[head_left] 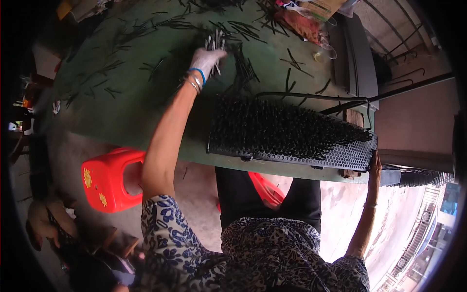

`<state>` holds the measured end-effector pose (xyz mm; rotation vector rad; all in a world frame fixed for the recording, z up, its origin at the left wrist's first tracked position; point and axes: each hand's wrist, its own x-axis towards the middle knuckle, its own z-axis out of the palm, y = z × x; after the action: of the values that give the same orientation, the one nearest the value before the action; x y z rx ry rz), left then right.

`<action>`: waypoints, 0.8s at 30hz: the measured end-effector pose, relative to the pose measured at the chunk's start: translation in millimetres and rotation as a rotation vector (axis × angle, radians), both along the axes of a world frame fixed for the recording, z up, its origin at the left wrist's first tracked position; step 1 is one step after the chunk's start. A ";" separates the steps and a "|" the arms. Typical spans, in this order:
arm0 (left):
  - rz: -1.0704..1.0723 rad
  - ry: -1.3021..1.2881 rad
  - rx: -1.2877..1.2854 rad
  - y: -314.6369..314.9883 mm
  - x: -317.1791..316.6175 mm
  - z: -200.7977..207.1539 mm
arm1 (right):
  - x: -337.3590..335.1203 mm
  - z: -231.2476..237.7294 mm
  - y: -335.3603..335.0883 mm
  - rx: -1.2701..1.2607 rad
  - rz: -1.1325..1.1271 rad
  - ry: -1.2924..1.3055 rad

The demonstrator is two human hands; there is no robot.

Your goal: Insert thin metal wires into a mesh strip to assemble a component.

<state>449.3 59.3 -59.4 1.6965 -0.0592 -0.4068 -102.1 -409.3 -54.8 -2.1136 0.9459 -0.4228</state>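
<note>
My left hand point(205, 59), in a pale glove with a blue band at the wrist, is over the far middle of the green table. Its fingers are closed on a bunch of thin strips point(215, 44), dark with pale glints. Nearer to me lies a long perforated rack point(348, 155), its holes densely filled with upright black strips point(272, 124); the right end shows bare holes. At that right end, my right hand point(375, 164) grips the rack's edge, its fingers partly hidden.
Loose black strips point(245, 29) lie scattered over the green table point(121, 117). A bent black metal bar point(311, 96) runs behind the rack. Red and brown bags point(299, 24) sit at the far right beside a grey case point(357, 58). A red stool point(109, 180) stands below left.
</note>
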 end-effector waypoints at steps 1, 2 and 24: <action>0.077 0.031 -0.158 -8.9 2.3 8.5 | -4.6 -0.9 -2.6 -0.005 -0.012 0.004; 0.052 0.031 -0.319 -7.7 4.3 11.1 | -7.1 -1.9 -5.7 -0.060 0.012 0.011; -0.004 0.554 -0.755 21.6 -331.4 134.3 | 44.0 4.1 63.2 -0.187 -0.148 0.027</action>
<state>117.9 81.0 74.9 0.8064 0.1730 -0.7367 -58.2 -346.1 -50.7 -2.2288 1.1207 -0.5780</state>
